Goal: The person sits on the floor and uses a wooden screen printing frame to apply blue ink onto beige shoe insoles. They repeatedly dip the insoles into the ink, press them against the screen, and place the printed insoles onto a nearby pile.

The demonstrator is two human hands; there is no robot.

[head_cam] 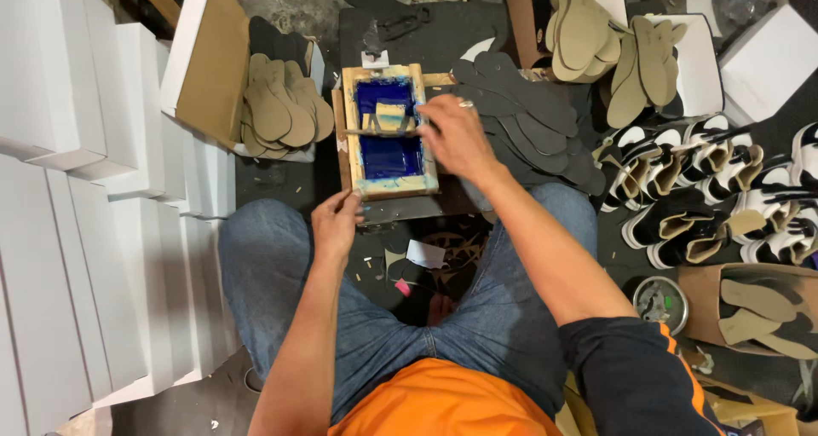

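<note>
A small wooden printing frame (pixel 348 138) with blue ink on its screen lies on a dark board in front of my knees. My right hand (pixel 456 133) grips a squeegee (pixel 388 122) that lies across the middle of the screen. My left hand (pixel 336 223) pinches the near left corner of the frame, holding it down. A fan of dark grey insoles (pixel 532 133) lies just right of the frame, partly under my right wrist.
White boxes (pixel 77 189) are stacked along the left. Tan insoles (pixel 281 108) sit in an open box behind left, more tan insoles (pixel 596 35) at back right. Black-and-white shoes (pixel 724 189) crowd the right. A round tin (pixel 660 301) and paper scraps lie near my legs.
</note>
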